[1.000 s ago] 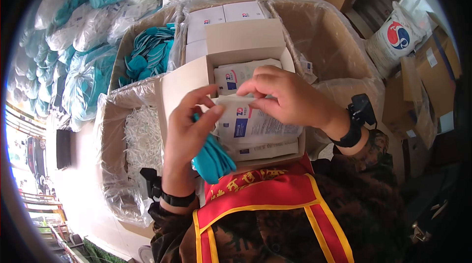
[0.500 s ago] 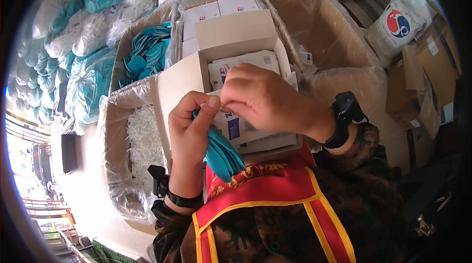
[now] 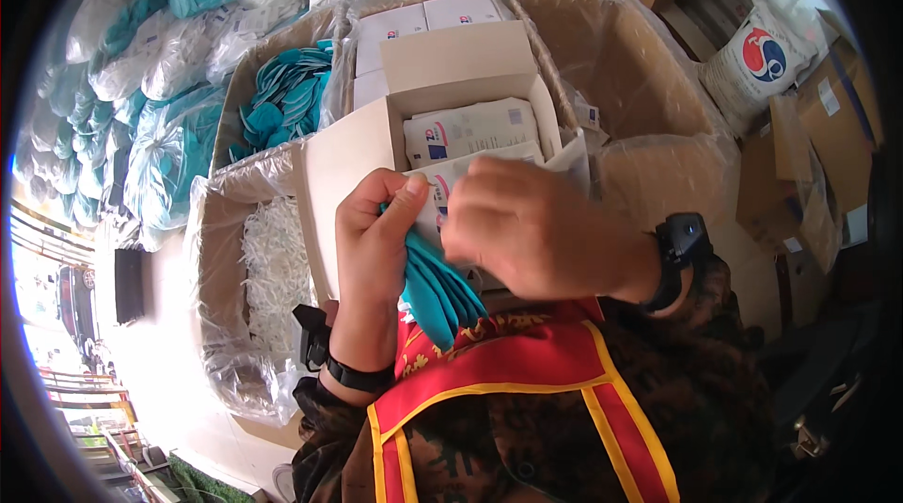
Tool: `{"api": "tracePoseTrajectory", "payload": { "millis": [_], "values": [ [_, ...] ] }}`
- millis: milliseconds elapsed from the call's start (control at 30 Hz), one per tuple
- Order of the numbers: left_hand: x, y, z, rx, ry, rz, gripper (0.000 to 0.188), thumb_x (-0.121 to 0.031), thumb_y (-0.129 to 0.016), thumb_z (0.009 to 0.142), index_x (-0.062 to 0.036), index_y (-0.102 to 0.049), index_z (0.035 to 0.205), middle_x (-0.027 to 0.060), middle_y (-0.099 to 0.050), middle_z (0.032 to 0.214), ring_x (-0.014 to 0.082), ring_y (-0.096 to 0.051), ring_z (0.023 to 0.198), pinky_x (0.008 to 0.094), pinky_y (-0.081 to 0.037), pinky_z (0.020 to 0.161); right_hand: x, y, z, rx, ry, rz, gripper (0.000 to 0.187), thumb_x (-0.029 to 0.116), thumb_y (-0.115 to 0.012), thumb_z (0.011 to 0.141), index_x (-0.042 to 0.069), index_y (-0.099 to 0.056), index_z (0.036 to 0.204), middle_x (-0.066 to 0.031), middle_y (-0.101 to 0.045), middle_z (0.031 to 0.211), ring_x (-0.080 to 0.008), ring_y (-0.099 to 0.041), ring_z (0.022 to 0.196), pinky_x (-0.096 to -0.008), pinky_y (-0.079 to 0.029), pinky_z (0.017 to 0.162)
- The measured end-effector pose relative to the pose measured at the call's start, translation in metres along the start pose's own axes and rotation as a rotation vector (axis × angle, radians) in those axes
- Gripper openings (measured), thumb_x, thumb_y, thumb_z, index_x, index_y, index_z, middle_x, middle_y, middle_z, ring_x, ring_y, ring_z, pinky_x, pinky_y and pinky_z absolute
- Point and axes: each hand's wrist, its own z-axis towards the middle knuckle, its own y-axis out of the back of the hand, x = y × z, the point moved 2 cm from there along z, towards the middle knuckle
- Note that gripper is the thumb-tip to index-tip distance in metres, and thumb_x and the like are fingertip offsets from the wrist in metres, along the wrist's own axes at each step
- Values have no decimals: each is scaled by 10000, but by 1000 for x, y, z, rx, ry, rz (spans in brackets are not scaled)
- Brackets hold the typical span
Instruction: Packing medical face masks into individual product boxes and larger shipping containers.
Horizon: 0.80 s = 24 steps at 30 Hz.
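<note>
Head view: the left hand [image 3: 372, 230] is curled around a bundle of teal pieces [image 3: 442, 291], which fan out downward below the palm, while its thumb and forefinger press together at the near left corner of a printed white packet [image 3: 439, 191]. The right hand [image 3: 546, 230] is bent over the front of that packet, blurred, with its fingers folded in; whether it pinches anything cannot be told. The packet lies over the near part of an open carton [image 3: 348, 159], whose flaps stand out to the left and at the far side, and another white packet [image 3: 480, 127] lies flat inside, just beyond. Lined bins surround the carton: white strips [image 3: 277, 268] fill the one at the left, loose teal discs [image 3: 287, 98] the one behind it, and white boxes [image 3: 423, 18] the far one. A red apron [image 3: 508, 352] with yellow edging hangs just below the hands
</note>
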Motion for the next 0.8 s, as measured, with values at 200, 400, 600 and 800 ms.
{"api": "tracePoseTrajectory", "payload": {
  "millis": [200, 400, 600, 800],
  "values": [
    [11, 13, 16, 16, 56, -147, 212, -173, -614, 969, -49, -612, 797, -11, -602, 704, 52, -509, 568, 213, -403, 535, 33, 34, -11, 10, -20, 463, 161, 27, -741, 757, 54, -598, 826, -79, -552, 833, -272, -553, 786, -378, -465, 722],
    [13, 20, 21, -49, -28, -110, 195, -154, -618, 967, -48, -610, 803, -6, -599, 691, 53, -516, 583, 212, -410, 553, 32, 61, -19, -203, -111, 554, 113, -14, -696, 826, 41, -598, 817, -81, -593, 807, -210, -586, 746, -319, -476, 695],
    [-22, 22, -3, -166, -234, 308, 445, -21, -728, 801, -56, -562, 1213, -15, -599, 910, 28, -466, 700, 195, -369, 614, -8, 43, -18, -272, -336, 324, 93, -25, -641, 873, 16, -564, 905, -70, -559, 864, -180, -558, 780, -271, -468, 731],
    [-52, -10, -41, 160, -323, 701, 327, -24, -711, 797, -24, -649, 1118, 42, -572, 718, 110, -528, 617, 253, -433, 585, -6, 27, 0, -164, -156, 276, 97, 1, -670, 861, 35, -592, 908, -84, -576, 854, -220, -588, 783, -311, -472, 697]
  ]
}}
